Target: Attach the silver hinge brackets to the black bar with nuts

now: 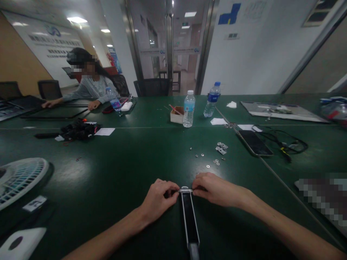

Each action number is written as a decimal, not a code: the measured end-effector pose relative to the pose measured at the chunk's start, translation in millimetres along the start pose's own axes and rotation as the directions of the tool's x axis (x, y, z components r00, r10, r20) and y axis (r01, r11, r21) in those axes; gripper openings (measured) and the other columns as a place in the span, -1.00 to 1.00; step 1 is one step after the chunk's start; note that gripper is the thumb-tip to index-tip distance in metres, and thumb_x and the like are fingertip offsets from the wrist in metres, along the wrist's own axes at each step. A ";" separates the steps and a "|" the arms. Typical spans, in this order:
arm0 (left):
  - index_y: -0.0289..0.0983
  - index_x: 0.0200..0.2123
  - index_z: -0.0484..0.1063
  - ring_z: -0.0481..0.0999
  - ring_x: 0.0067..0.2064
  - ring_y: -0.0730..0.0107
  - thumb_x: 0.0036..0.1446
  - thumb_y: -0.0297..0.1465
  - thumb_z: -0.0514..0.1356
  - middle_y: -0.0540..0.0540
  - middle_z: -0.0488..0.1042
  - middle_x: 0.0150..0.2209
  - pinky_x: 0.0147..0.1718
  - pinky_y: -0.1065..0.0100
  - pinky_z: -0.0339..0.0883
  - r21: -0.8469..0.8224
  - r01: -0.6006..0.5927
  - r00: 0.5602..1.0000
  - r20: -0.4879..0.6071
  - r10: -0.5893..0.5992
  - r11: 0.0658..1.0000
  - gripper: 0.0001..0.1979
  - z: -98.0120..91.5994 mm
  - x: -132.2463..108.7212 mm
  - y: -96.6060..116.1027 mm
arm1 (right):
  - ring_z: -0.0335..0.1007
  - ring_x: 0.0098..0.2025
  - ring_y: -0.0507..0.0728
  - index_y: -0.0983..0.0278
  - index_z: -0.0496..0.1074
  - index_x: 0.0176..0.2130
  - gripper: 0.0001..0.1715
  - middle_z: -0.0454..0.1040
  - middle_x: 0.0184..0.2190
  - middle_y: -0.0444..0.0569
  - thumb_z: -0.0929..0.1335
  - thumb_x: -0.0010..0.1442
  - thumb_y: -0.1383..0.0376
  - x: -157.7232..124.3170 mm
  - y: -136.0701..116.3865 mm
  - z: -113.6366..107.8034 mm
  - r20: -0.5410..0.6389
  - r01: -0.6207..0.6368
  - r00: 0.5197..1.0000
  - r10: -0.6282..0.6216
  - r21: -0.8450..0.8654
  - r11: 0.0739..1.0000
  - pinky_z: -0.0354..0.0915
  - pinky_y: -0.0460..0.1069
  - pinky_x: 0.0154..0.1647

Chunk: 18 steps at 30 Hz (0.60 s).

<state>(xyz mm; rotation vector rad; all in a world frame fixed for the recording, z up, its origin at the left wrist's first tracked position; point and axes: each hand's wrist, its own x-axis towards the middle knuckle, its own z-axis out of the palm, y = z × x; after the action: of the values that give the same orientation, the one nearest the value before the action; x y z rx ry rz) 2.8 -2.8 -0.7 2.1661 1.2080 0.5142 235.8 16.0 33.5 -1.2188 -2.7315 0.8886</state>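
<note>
A long, narrow U-shaped metal frame (197, 231) with a grey handle (193, 251) lies on the green table in front of me, its handle pointing my way. Across its far end runs a short metal rod (185, 190). My left hand (157, 200) pinches the rod's left end between thumb and fingers. At the opposite end, the closed fingers of my right hand (214, 189) grip the rod too. Beyond my right hand lie several small metal rings or nuts (216, 161) and a small pile of metal plates with holes (221, 148).
Water bottles (189, 110) and a small open box (176, 116) stand further back. A phone (255, 143) and black cable (296, 139) lie right; a white fan (24, 177) is left. Across the table sits another person (94, 85) with hands on a dark flat frame.
</note>
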 end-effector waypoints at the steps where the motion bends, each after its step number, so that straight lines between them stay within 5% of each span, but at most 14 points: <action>1: -0.20 -0.20 0.49 0.41 -0.34 0.38 0.17 -0.44 0.19 0.04 0.51 -0.34 -0.25 0.35 0.24 0.003 0.003 1.000 0.001 -0.003 1.000 -0.86 -0.6 0.3 1.0 | 0.33 -0.25 0.11 0.30 0.47 -0.20 -0.77 0.44 -0.30 -0.02 0.25 0.28 0.29 0.1 -0.8 -0.3 0.001 -0.002 1.000 0.002 0.006 1.000 0.19 -0.01 -0.25; 18: -0.16 -0.22 0.51 0.38 -0.31 0.32 0.17 -0.36 0.19 0.01 0.50 -0.34 -0.29 0.35 0.20 0.044 0.058 0.998 0.022 -0.059 0.997 -0.87 -0.6 3.9 -0.9 | 0.35 -0.19 0.12 0.29 0.49 -0.18 -0.79 0.45 -0.26 -0.02 0.31 0.23 0.27 -4.3 -2.5 -14.9 0.043 -0.039 0.998 0.040 -0.014 0.999 0.24 -0.01 -0.17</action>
<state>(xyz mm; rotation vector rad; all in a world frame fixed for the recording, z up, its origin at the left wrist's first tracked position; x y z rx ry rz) 3.9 1.1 -0.7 2.1596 1.2768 0.4410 240.7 19.0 48.0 -1.2753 -2.7598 0.9131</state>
